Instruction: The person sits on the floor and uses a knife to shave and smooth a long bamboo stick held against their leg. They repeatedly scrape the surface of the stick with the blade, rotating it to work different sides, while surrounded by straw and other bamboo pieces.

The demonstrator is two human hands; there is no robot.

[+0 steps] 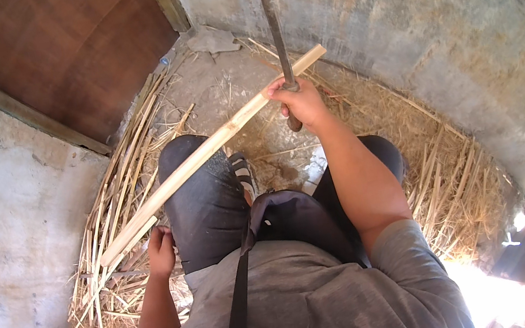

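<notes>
A long pale bamboo strip (205,154) is laid slanting across the left knee; its near end is held by the left hand (160,251), fingers closed around it. Toward its far end a long knife (276,35) is gripped upright by the right hand (299,102), fingers clamped on the handle. Many split strips (109,212) lie piled at the left, so much work seems done, while this strip looks not yet split.

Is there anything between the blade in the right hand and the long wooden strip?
Nothing visible. The right hand holds the long knife directly against the pale wooden strip near its far end. The left hand is at the near end, well away from the blade.
</notes>
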